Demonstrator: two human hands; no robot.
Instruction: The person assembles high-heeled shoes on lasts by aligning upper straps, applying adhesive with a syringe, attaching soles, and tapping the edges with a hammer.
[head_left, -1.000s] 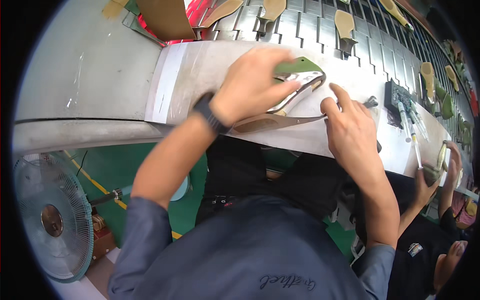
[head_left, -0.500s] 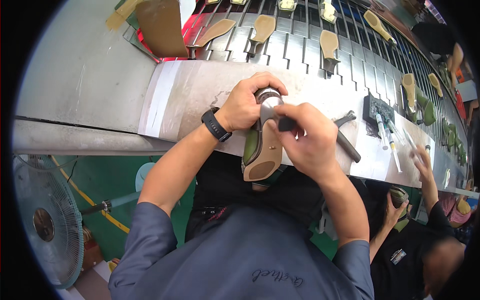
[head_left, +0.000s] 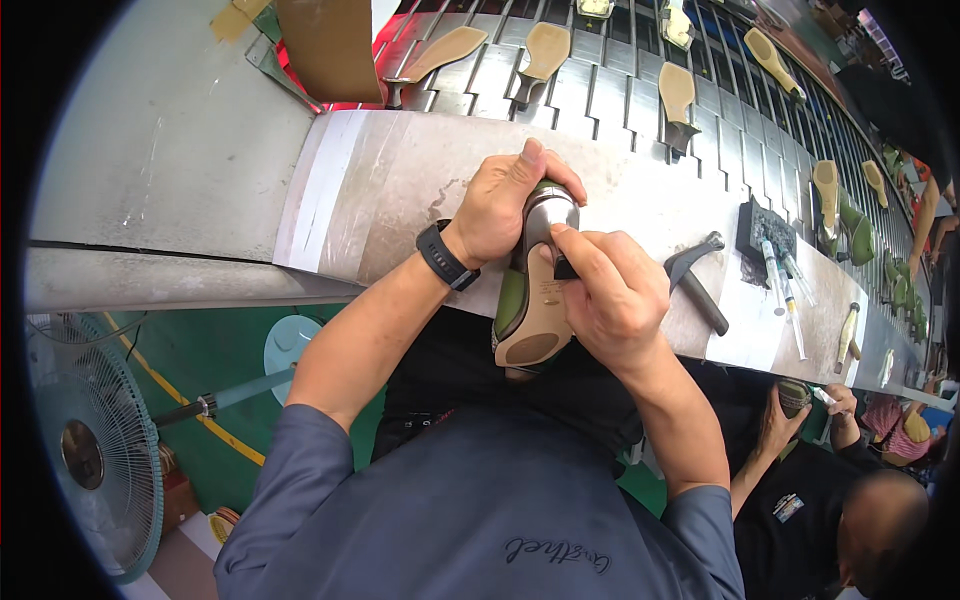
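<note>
A green and dark shoe (head_left: 512,305) with a tan sole (head_left: 540,310) turned up lies between my hands, at the front edge of the bench. My left hand (head_left: 500,200) is wrapped round its far, heel end, with the thumb raised. In my right hand (head_left: 620,290) is a black-handled tool (head_left: 565,265), its handle mostly hidden by my fingers. Bright metal (head_left: 550,210) shows at the heel end, beside my right index fingertip; whether it is all the tool's blade I cannot tell.
A hammer (head_left: 695,280) lies right of my hands, beside syringes (head_left: 785,290) and a black block (head_left: 765,228). Behind runs a slatted conveyor (head_left: 620,90) bearing tan soles (head_left: 678,95). A co-worker's hand (head_left: 775,425) holds a shoe at right. A fan (head_left: 85,450) stands at left.
My left thumb has lifted and the tool has shifted against the heel end. The co-worker's other hand has come from the bench to their shoe, holding a syringe-like item.
</note>
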